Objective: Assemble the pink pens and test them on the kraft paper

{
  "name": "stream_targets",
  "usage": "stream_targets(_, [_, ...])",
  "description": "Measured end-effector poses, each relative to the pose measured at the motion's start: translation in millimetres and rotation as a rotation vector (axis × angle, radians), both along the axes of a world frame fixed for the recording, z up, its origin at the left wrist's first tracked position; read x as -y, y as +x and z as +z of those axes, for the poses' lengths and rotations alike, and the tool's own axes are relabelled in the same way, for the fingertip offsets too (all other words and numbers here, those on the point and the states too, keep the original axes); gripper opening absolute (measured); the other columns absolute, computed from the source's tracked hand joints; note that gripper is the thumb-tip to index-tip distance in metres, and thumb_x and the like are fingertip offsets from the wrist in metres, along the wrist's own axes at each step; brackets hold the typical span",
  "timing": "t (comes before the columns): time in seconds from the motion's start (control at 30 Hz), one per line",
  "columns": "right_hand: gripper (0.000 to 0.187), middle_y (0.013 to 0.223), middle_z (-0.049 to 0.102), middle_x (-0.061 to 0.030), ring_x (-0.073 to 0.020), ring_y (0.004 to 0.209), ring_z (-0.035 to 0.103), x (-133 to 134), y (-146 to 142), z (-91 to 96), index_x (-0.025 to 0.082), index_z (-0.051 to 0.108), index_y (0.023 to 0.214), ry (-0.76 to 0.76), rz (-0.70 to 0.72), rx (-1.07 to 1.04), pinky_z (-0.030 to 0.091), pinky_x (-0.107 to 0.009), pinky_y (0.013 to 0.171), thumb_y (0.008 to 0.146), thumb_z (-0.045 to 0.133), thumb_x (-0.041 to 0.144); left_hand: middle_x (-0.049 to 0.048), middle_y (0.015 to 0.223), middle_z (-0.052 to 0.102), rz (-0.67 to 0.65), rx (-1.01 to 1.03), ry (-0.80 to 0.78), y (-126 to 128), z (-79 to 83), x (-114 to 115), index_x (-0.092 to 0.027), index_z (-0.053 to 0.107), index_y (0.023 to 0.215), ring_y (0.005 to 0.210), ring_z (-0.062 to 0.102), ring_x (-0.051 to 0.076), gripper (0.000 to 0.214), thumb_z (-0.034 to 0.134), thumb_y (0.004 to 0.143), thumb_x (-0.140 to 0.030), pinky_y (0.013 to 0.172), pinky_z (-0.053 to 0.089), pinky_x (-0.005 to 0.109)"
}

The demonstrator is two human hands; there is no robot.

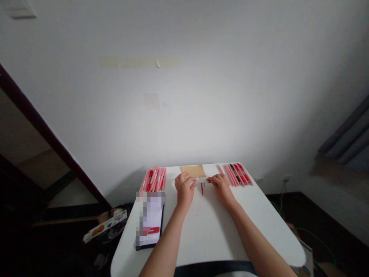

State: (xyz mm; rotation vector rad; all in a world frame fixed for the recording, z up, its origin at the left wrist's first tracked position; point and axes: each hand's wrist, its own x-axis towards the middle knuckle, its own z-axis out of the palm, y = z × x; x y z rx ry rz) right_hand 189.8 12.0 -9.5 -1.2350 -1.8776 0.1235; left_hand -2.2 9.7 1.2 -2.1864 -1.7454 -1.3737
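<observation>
Both my hands rest on a white table (pixel 207 231) near its far edge. My left hand (pixel 184 186) and my right hand (pixel 220 184) are closed on the two ends of a thin pale pen (pixel 201 180) held crosswise between them. A short red piece (pixel 202 188) lies on the table just below it. A pile of red and pink pens (pixel 154 180) lies to the left of my left hand. A row of similar pens (pixel 236 174) lies side by side to the right of my right hand.
A brown cardboard piece (pixel 193 171) lies at the far edge by the wall. A tablet-like flat device (pixel 151 221) lies at the table's left side. A printed box (pixel 105 227) sits on the dark floor at left. Cables (pixel 311 236) run along the floor at right.
</observation>
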Motion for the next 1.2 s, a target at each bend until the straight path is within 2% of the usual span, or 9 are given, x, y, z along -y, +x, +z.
stream_targets(0.13, [0.031, 0.087, 0.064, -0.0082, -0.024, 0.092, 0.05, 1.0, -0.3, 1.7, 0.026, 0.071, 0.097, -0.008, -0.011, -0.018, 0.043, -0.038, 0.083, 0.094, 0.04, 0.027, 0.0058, 0.115, 0.055, 0.011, 0.014, -0.009, 0.8, 0.5, 0.9, -0.027, 0.071, 0.084, 0.114, 0.047, 0.025, 0.013, 0.072, 0.071, -0.023, 0.099, 0.039, 0.046])
stream_targets(0.27, [0.031, 0.089, 0.064, -0.0082, -0.024, 0.093, 0.05, 0.7, -0.4, 0.9, 0.026, 0.071, 0.098, 0.0, -0.024, -0.041, 0.043, -0.039, 0.084, 0.094, 0.041, 0.029, 0.0072, 0.115, 0.056, 0.039, 0.027, -0.024, 1.6, -0.7, 0.6, -0.028, 0.071, 0.096, 0.112, 0.048, 0.026, 0.021, 0.069, 0.075, -0.031, 0.099, 0.04, 0.047])
stream_targets(0.4, [0.03, 0.09, 0.063, -0.0081, -0.0238, 0.093, 0.051, 0.1, -0.2, 0.3, 0.026, 0.071, 0.097, 0.008, -0.031, -0.043, 0.043, -0.039, 0.083, 0.095, 0.042, 0.03, 0.0084, 0.114, 0.057, 0.065, 0.016, -0.04, 2.0, -2.0, 0.0, -0.026, 0.073, 0.085, 0.111, 0.048, 0.026, 0.014, 0.061, 0.081, -0.033, 0.098, 0.039, 0.047])
stream_targets(0.63, [0.03, 0.091, 0.064, -0.0083, -0.0242, 0.093, 0.05, -0.4, -0.1, -0.5, 0.026, 0.071, 0.098, 0.01, -0.03, -0.032, 0.042, -0.04, 0.082, 0.094, 0.043, 0.032, 0.007, 0.113, 0.056, 0.054, 0.024, -0.042, 2.2, 0.2, 1.2, -0.025, 0.071, 0.08, 0.112, 0.047, 0.025, 0.006, 0.066, 0.077, -0.026, 0.098, 0.038, 0.046])
stream_targets(0.8, [0.03, 0.091, 0.064, -0.008, -0.0237, 0.093, 0.05, -1.6, 0.8, -2.6, 0.026, 0.071, 0.099, 0.021, -0.03, -0.034, 0.042, -0.039, 0.083, 0.095, 0.043, 0.033, 0.0062, 0.114, 0.056, 0.04, 0.021, -0.056, 0.9, 1.0, 1.3, -0.027, 0.07, 0.092, 0.112, 0.048, 0.024, 0.017, 0.068, 0.075, -0.024, 0.099, 0.038, 0.045])
stream_targets(0.9, [0.029, 0.091, 0.064, -0.0078, -0.0236, 0.093, 0.05, -2.4, 1.6, -3.5, 0.026, 0.071, 0.099, 0.032, -0.045, -0.026, 0.041, -0.037, 0.082, 0.095, 0.043, 0.033, 0.0074, 0.114, 0.057, 0.059, 0.025, -0.053, 0.8, 0.2, 0.6, -0.026, 0.069, 0.098, 0.11, 0.05, 0.024, 0.02, 0.065, 0.079, -0.029, 0.098, 0.039, 0.044])
stream_targets(1.2, [0.029, 0.092, 0.064, -0.008, -0.0238, 0.093, 0.051, -1.2, 1.4, -1.6, 0.027, 0.071, 0.1, 0.041, -0.054, -0.027, 0.041, -0.038, 0.082, 0.095, 0.043, 0.032, 0.0089, 0.113, 0.057, 0.099, 0.003, -0.087, 1.4, -1.9, -0.5, -0.022, 0.071, 0.084, 0.111, 0.048, 0.026, 0.018, 0.057, 0.084, -0.033, 0.098, 0.038, 0.046])
